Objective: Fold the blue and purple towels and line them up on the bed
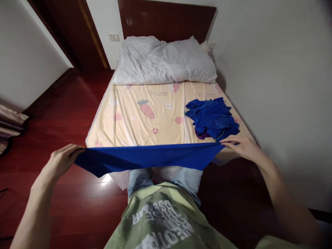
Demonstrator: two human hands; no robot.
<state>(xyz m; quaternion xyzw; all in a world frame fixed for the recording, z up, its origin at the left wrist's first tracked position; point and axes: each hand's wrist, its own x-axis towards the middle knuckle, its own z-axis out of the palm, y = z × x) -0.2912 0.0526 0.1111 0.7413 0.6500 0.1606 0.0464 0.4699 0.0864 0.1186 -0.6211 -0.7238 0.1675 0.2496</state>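
A blue cloth (150, 157) is stretched sideways in front of my body, its top edge nearly straight and its lower part hanging down. My left hand (63, 159) pinches the left corner between thumb and fingers. At the opposite corner, my right hand (240, 147) pinches the cloth the same way. Beyond the right hand, a crumpled pile of blue cloths (212, 116) lies on the bed, with a bit of purple fabric (202, 134) showing at its lower edge.
The bed (145, 124) has a pale yellow sheet with carrot and flower prints. A grey-white quilt or pillows (166, 64) lie against the dark headboard (168, 19). A wall (280, 86) runs along the right, and reddish wooden floor (75, 103) along the left. A curtain (10, 124) hangs far left.
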